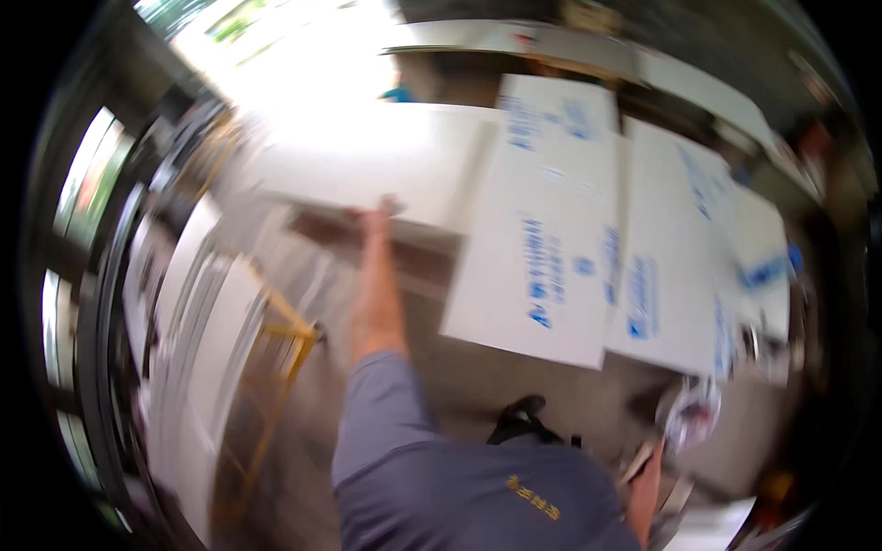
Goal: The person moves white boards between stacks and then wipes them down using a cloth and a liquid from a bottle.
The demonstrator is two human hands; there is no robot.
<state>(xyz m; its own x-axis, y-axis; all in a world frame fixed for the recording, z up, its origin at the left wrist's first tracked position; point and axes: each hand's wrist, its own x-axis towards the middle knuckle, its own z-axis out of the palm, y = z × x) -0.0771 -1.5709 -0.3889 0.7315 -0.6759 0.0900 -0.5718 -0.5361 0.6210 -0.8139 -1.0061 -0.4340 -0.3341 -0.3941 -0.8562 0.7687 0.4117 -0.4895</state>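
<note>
The picture is smeared by motion. My left hand [375,223] reaches up and forward on a bare forearm out of a grey sleeve. Its fingers lie over the lower edge of a large white panel [367,156], which sits above a brown gap. Right of the panel stand flat white cartons with blue print [542,248]. My right hand [645,482] shows only partly at the lower right, close to a roundish pale object [691,413] that is too blurred to identify. Whether that hand holds it is unclear.
A yellow metal frame [287,342] stands at the lower left beside leaning stacks of white sheets [207,312]. More white blue-printed cartons [675,275] fill the right. A grey floor [478,376] lies below. Windows curve along the left rim.
</note>
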